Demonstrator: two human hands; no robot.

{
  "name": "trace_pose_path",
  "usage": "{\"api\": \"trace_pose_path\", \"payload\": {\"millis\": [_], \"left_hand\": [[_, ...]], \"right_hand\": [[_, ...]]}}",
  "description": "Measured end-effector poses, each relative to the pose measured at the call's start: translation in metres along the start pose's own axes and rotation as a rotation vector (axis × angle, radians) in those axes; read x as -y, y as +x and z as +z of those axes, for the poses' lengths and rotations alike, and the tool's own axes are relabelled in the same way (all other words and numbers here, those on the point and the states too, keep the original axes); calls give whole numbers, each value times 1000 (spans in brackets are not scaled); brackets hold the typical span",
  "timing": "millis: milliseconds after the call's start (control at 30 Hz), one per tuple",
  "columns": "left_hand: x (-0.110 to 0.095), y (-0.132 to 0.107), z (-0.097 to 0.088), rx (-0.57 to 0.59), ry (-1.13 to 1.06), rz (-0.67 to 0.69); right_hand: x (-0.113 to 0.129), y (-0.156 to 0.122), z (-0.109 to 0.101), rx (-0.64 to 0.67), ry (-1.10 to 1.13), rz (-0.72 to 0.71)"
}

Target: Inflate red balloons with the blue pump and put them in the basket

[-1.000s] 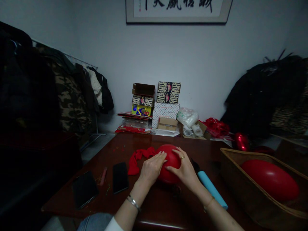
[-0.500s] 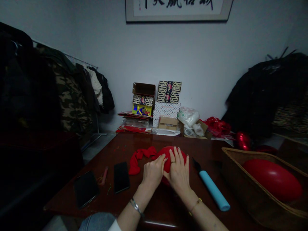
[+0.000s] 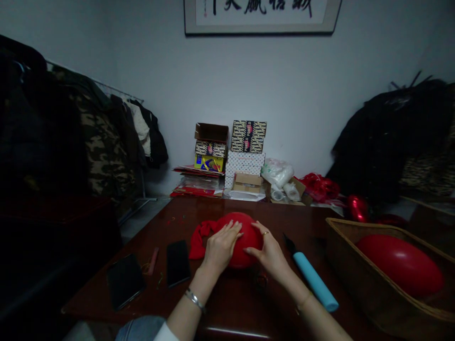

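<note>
A round red balloon [image 3: 245, 239] rests near the middle of the table, held between my two hands. My left hand [image 3: 221, 245] lies over its left side, fingers together and stretched across the top. On the right side, my right hand [image 3: 270, 253] curves round the balloon, thumb in front and fingers behind. A strip of crumpled red fabric [image 3: 199, 241] lies on the table just left of the balloon, partly hidden behind my left hand. Beside my right forearm is a light blue tube-shaped tool [image 3: 316, 282] with a dark tip, perhaps a balloon pump.
Two dark phone- or tablet-like devices [image 3: 178, 263] [image 3: 125, 281] lie on the brown table [image 3: 234, 303] at the left, near a small reddish stick [image 3: 153, 261]. A wicker basket [image 3: 355, 279] at the right holds another red balloon [image 3: 400, 263]. Boxes [image 3: 245, 163] are stacked behind.
The balloon has shifted slightly left and shows more of its surface. My left hand has gone from a closed pinch to lying across it; my right hand has slid from its top to its right side.
</note>
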State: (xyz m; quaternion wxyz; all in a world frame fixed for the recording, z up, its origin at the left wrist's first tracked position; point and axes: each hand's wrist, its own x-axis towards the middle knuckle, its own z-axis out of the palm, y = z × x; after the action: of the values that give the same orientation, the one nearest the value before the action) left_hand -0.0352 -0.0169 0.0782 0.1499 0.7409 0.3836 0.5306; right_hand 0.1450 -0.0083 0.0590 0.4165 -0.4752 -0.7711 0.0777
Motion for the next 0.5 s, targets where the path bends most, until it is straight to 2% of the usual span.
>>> {"api": "trace_pose_path", "payload": {"millis": [100,200,367,433,500], "left_hand": [[4,-2,3,-159,93,-59],[3,-4,6,-241,133,-143],[-5,-6,11,-200,163,-237],[-5,-5,11,-156,174,-193],[-2,-3,10,-88,196,-94]], "right_hand": [[7,-9,11,-33,0,13],[20,-14,20,22,2,-33],[29,-5,25,10,-154,64],[25,0,24,27,-159,75],[20,4,21,85,-127,35]]}}
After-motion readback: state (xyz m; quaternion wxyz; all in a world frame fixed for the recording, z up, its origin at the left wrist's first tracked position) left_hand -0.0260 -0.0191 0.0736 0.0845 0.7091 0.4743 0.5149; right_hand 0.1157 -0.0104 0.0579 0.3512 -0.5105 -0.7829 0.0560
